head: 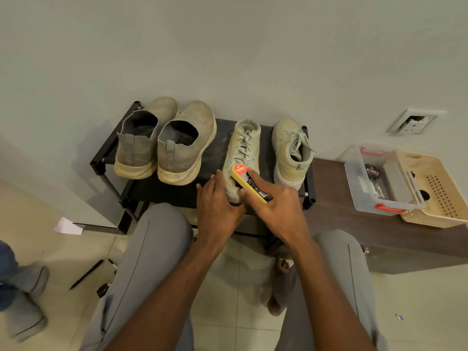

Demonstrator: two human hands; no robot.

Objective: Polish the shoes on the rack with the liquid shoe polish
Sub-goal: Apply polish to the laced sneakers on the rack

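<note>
Right hand [278, 206]: its grip is closed round a yellow shoe brush [249, 183], fingers curled along the far edge, forefinger laid flat on the labelled back; the bristles, hidden beneath, seem to press on the laced shoe [240, 158].
Left hand [217, 198]: just left of that grip, fingers fairly straight, it rests against the heel and side of the same shoe and steadies it; it pinches nothing that I can see.
Shoes: four sit on the black rack [106, 158]. Directly under the grip is the laced one; its partner [291, 153] stands just right of the grip, and two slip-on shoes [164, 145] lie well to the left.
Polish: no bottle of liquid polish is in either hand. A dark round tin [372, 171] lies in the clear box [379, 201] far right of the grip, on the brown tabletop [342, 216], beside a cream basket [440, 198].
Risk, shoe sliding: it sits near the rack's front edge; a hard stroke toward the body could push it off if the left hand loosens.
Risk, laces: bristles may snag them and tug the shoe askew.
Risk, wrong product: judging by the pale fabric, dark polish would stain it.
Risk, neighbour: a wide stroke rightward may knock the partner shoe.
</note>
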